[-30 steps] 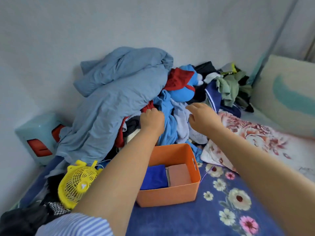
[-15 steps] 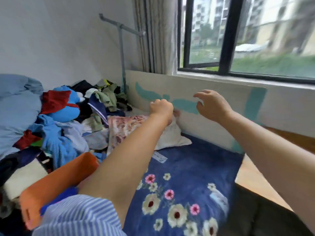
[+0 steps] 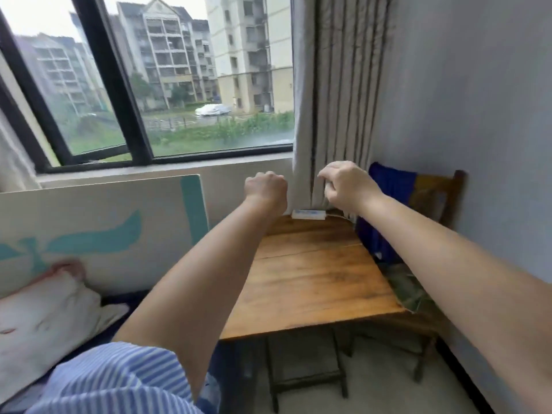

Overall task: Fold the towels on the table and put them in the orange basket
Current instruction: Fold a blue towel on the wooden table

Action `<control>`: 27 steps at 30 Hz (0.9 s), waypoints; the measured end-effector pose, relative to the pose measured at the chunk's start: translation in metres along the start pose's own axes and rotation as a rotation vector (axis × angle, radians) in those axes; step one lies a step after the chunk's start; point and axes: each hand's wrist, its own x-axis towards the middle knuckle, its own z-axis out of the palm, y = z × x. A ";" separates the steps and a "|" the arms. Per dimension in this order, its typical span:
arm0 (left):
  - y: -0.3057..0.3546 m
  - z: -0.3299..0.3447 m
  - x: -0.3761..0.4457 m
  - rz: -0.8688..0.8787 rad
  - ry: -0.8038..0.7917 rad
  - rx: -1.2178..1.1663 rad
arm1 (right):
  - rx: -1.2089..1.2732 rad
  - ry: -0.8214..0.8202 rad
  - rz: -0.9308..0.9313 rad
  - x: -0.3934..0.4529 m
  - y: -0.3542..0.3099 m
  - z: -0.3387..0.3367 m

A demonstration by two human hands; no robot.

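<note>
Here both bare arms reach over the brown wooden counter (image 3: pixel 313 273): the left hand (image 3: pixel 265 191) is a closed, empty fist, and the right hand (image 3: pixel 348 186) has loosely curled fingers (image 3: pixel 324 174) holding nothing. A dark blue towel (image 3: pixel 388 192) drapes over the wooden chair (image 3: pixel 439 195) just beside the counter's right edge.

Both bare arms reach forward over a wooden tabletop (image 3: pixel 313 273) that stands below a window (image 3: pixel 167 85). The left hand (image 3: pixel 265 189) is curled into a fist holding nothing, and the right hand (image 3: pixel 348 185) hangs with loosely bent fingers near a grey curtain (image 3: pixel 337 85). A blue towel (image 3: pixel 388 186) drapes over a wooden chair (image 3: pixel 439 192) beside the tabletop, and a white power strip (image 3: pixel 308 214) lies at the tabletop's far edge.
</note>
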 end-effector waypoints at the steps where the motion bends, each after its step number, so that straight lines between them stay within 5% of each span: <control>1: 0.031 -0.001 0.017 0.023 0.013 -0.027 | -0.019 0.006 0.025 -0.002 0.035 -0.006; 11: 0.211 0.007 0.144 0.195 0.040 -0.114 | -0.054 0.032 0.259 0.013 0.261 -0.035; 27: 0.292 0.110 0.412 0.285 -0.069 -0.168 | -0.062 -0.001 0.448 0.167 0.460 0.050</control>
